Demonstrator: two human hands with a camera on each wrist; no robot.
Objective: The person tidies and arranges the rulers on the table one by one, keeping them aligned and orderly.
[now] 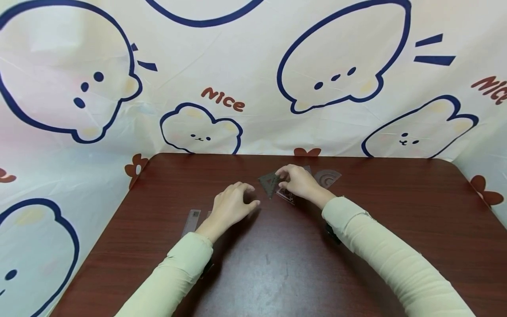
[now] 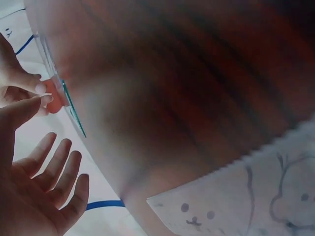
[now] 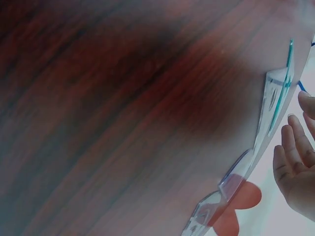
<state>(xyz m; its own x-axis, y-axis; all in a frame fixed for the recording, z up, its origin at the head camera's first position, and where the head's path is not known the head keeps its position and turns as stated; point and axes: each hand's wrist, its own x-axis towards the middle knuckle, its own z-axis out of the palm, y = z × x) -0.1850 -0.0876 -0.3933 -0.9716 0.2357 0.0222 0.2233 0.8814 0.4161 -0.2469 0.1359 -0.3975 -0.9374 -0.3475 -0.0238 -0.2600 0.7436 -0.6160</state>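
Note:
In the head view my left hand (image 1: 233, 204) hovers low over the table, fingers loosely bent, with nothing between them. My right hand (image 1: 301, 181) reaches farther back, its fingertips close over the right edge of a dark greenish set square (image 1: 268, 183); thumb and fingers stand apart. Beneath that hand lies a clear plate with dark markings (image 1: 287, 196), partly covered. Just beyond is a clear protractor (image 1: 328, 178). The right wrist view shows the set square edge-on (image 3: 283, 96), apart from the fingers (image 3: 290, 147). Spread fingers (image 2: 59, 172) of my left hand appear in the left wrist view.
A clear ruler (image 1: 192, 222) lies left of my left wrist, with another clear piece (image 1: 209, 214) partly hidden beside it. The dark red-brown table (image 1: 277, 264) ends at the back against a printed cloth (image 1: 261, 88).

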